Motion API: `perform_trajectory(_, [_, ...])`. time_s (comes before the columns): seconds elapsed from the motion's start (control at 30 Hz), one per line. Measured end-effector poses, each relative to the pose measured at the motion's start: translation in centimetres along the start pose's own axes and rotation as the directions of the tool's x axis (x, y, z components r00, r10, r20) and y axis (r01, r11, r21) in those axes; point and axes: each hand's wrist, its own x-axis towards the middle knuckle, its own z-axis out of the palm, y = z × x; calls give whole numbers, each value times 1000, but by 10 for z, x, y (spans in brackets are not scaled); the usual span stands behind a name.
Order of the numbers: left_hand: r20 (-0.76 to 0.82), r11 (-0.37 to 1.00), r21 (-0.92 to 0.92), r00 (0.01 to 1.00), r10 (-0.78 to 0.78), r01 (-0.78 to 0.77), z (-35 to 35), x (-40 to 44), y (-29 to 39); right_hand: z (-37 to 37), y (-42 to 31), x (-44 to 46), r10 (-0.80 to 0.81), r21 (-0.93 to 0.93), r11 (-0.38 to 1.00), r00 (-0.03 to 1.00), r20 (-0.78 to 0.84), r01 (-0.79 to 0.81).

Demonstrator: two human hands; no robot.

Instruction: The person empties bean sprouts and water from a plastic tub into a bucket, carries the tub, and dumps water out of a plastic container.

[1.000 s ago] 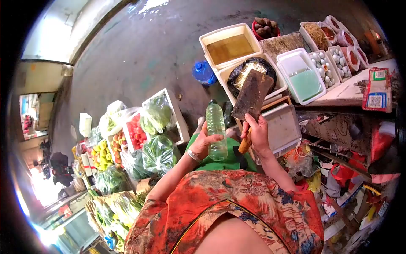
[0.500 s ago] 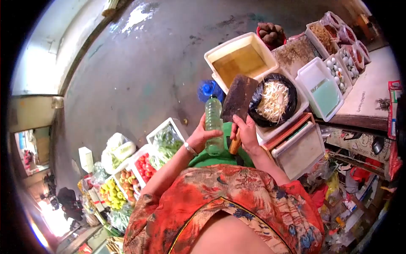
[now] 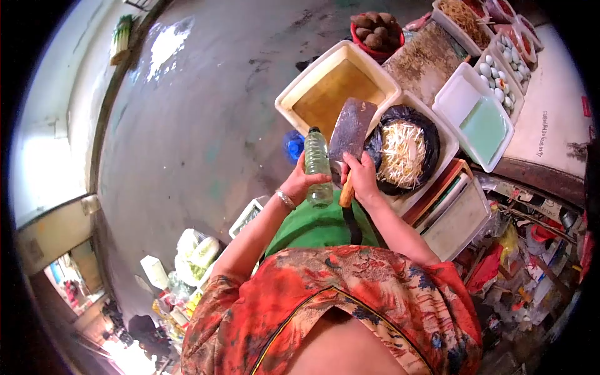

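One grey floor (image 3: 206, 144): spreads over the upper left and middle of the frame, with a bright glare patch towards its top left.
Patterned garment (image 3: 375, 281): red and tan, across the bottom of the frame, on the person's body.
Pale tub (image 3: 310, 79): upper middle of the frame, brownish inside.
White tray (image 3: 453, 94): upper right, pale green inside.
Black bag (image 3: 433, 140): right of centre, opened around pale bean sprouts (image 3: 400, 153).
Cleaver (image 3: 351, 128): centre of the frame, dark blade slanting up to the right, wooden handle pointing down.
Bottle (image 3: 317, 162): centre, just left of the cleaver and apart from it, nearly upright in view, dark cap at the top.
Left hand (image 3: 303, 181): curled around the bottle, thumb across its front, some fingers hidden behind it.
Right hand (image 3: 362, 177): closed around the cleaver where handle meets blade.
Blue container (image 3: 292, 147): left of the bottle, partly hidden.
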Motion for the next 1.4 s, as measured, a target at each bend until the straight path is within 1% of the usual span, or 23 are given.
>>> perform_trajectory(0.1, [-11, 1000, 11, 1000, -2, 3, -5, 39, 3, -7, -9, 35, -6, 9, 1000, 999, -49, 7])
perform_trajectory(0.17, [-18, 998, 14, 998, -55, 55, -7, 59, 9, -11, -12, 59, 8, 13, 1000, 998, -59, -7])
perform_trajectory(0.23, [-53, 995, -57, 994, -91, 88, -8, 78, 10, -14, -14, 80, 29, 19, 999, 997, -76, -28])
perform_trajectory(0.3, [-82, 992, -42, 989, -121, 118, -12, 97, 9, -18, -10, 101, 30, 8, 1000, 995, -93, -30])
perform_trajectory(0.43, [-114, 986, -14, 980, -164, 164, -27, 135, 5, -21, -14, 141, -85, 27, 995, 980, -181, 91])
perform_trajectory(0.47, [-142, 985, -9, 974, -174, 174, -31, 144, 3, -22, -17, 151, -126, 35, 990, 965, -228, 138])
perform_trajectory(0.5, [-169, 983, -2, 969, -182, 184, -36, 153, 1, -21, -24, 159, -109, 66, 989, 951, -290, 133])
perform_trajectory(0.57, [-181, 977, -14, 960, -212, 213, -44, 167, 1, -24, -31, 169, -235, -8, 970, 921, -312, 245])
perform_trajectory(0.6, [-152, 978, -2, 966, -207, 209, -49, 173, 1, -23, -25, 175, -224, -4, 971, 909, -351, 238])
perform_trajectory(0.63, [-125, 979, 6, 972, -201, 204, -50, 179, 2, -16, -21, 174, -113, -69, 993, 919, -378, 94])
perform_trajectory(0.7, [-103, 972, 8, 967, -232, 234, -55, 188, 3, -12, 36, 194, -323, -395, 897, 902, -286, 196])
perform_trajectory(0.73, [-136, 967, -5, 958, -253, 255, -60, 193, 1, -9, 39, 195, -164, -144, 982, 934, -318, 123])
perform_trajectory(0.77, [-171, 962, -20, 947, -272, 273, -64, 196, -1, -9, 39, 195, -164, -145, 982, 933, -321, 123])
perform_trajectory(0.8, [-144, 975, 31, 966, -215, 222, -70, 200, -3, -8, 40, 195, -78, -49, 997, 944, -321, 65])
perform_trajectory(0.83, [-141, 972, 41, 965, -223, 231, -78, 204, -5, -5, 40, 196, 10, 53, 999, 949, -314, 7])
perform_trajectory(0.9, [-130, 959, 69, 956, -264, 274, -88, 208, -11, -7, 43, 199, 2, 72, 997, 949, -315, 21])
perform_trajectory(1.03, [-127, 960, 67, 957, -262, 272, -91, 217, -11, -12, 37, 209, 4, 118, 992, 946, -323, 36])
perform_trajectory(1.1, [-127, 965, 83, 963, -237, 248, -90, 218, -9, -15, 26, 212, -85, 90, 987, 898, -432, 136])
perform_trajectory(1.17, [-127, 970, 97, 970, -210, 223, -88, 221, -8, -12, 23, 213, -73, 122, 983, 896, -438, 140])
perform_trajectory(1.23, [-74, 981, 41, 980, -184, 188, -83, 221, -5, -5, 52, 221, 30, -99, 991, 884, -466, -86])
perform_trajectory(1.27, [-71, 981, 43, 980, -185, 189, -85, 224, -7, -7, 75, 225, -256, -415, 906, 890, -378, 85])
perform_trajectory(1.3, [-71, 977, 52, 977, -203, 207, -88, 225, -8, -2, 63, 220, -143, -259, 965, 909, -391, 40])
perform_trajectory(1.4, [-106, 967, 59, 964, -243, 250, -94, 224, -11, 0, 71, 223, -92, -250, 968, 912, -399, -11])
